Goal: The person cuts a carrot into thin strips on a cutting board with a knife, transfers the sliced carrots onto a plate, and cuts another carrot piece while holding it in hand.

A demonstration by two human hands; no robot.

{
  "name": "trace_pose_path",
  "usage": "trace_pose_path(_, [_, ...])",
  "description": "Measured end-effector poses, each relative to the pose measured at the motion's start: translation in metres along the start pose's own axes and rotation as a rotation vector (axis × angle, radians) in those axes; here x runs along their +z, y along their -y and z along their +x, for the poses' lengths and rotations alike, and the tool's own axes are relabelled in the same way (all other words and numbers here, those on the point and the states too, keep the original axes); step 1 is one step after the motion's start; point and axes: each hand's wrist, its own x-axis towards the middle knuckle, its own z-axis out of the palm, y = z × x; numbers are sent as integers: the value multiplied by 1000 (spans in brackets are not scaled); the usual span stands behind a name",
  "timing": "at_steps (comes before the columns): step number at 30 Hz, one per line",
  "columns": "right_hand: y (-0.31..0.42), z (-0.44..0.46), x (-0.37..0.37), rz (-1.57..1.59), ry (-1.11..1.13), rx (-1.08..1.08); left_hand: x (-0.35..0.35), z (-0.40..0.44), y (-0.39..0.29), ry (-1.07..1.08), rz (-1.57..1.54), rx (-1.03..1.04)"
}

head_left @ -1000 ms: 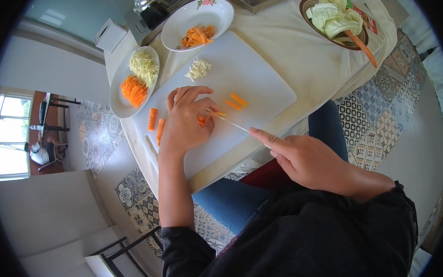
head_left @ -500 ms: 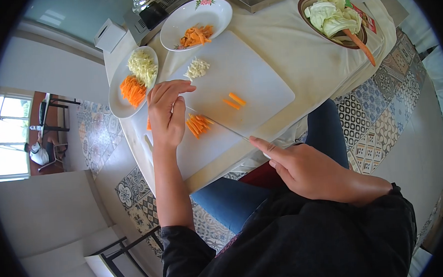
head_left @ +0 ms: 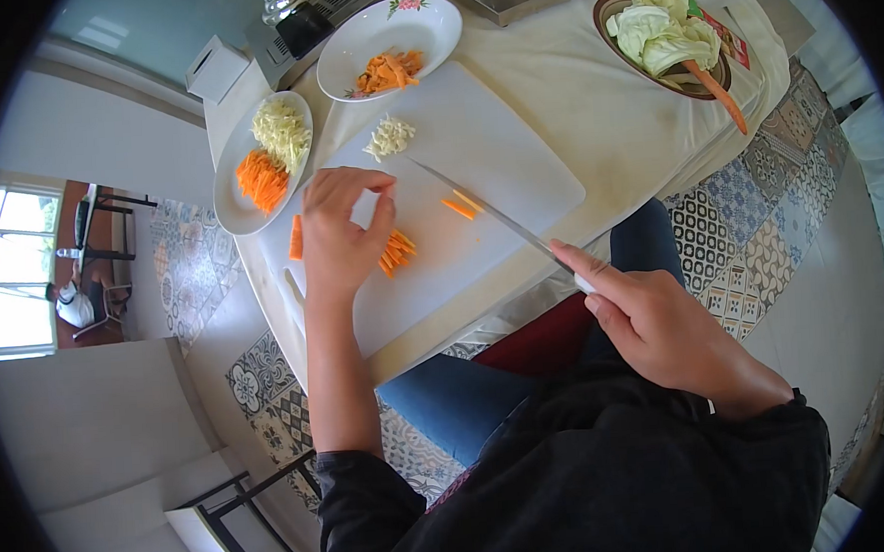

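Note:
My right hand (head_left: 629, 306) grips a knife (head_left: 504, 223), whose blade reaches across the white cutting board (head_left: 525, 152) beside two orange carrot slices (head_left: 458, 209). Over the board's left part is my left hand (head_left: 347, 226), thumb and fingers curved with a gap between them and nothing visible in it. Cut carrot sticks (head_left: 397, 250) lie just right of it, partly hidden by the hand. A thicker carrot piece (head_left: 295, 238) shows at its left. Farther back on the board rests a small heap of chopped white pieces (head_left: 389, 137).
An oval plate (head_left: 228, 202) with shredded carrot and pale shreds is at the left. Behind the board stands a flowered bowl (head_left: 439, 26) with orange peelings. A brown-rimmed bowl (head_left: 603, 18) with cabbage leaves and a carrot is at back right. A person (head_left: 76, 305) sits far left.
My left hand has moved left off the carrot sticks and opened out. The knife has moved right, from the sticks to the two slices, along with my right hand.

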Motion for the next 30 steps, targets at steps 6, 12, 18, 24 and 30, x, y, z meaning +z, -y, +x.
trace_pose_path(6, [-4, -4, -9, 12, -37, 45, 27, -9, -19, 224, 30, 194])
trace_pose_path(12, [0, -2, -11, 6, 33, 70, 25, -10, -12, 274, 107, 157])
trace_pose_path(18, [1, 2, -7, 12, 92, 48, 12, -7, -8, 294, 59, 121])
trace_pose_path(24, [-9, 5, 14, 38, 58, -42, 0, 1, -12, 106, 26, -16])
trace_pose_path(30, [-11, 7, 33, -6, 23, -72, 6, -2, -3, 233, -10, 48])
